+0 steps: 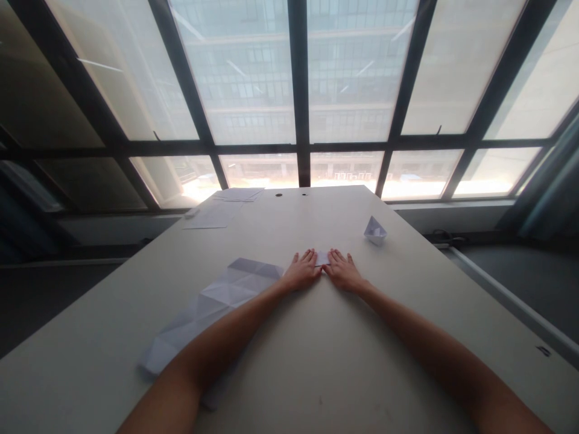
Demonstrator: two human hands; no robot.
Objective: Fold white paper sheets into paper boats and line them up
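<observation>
my left hand (305, 272) + right hand (344, 272): flat, gripping nothing | small paper (322, 258) between them on table (316, 355), looks part-folded | paper boat (375, 231) at right, looks finished | creased sheet (233, 285) at left, spread out

Beyond the bench (362, 349), dark-framed windows (298, 90) face a multi-storey building (253, 72); a blue-grey curtain (549, 187) hangs at far right.

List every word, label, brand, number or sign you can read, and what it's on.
None can be read.
Dark mark on the table: too small to tell whether it's lettering.
Pale shapes outdoors: too blurred to tell.
Small paper between left hand and right hand: no lettering visible.
</observation>
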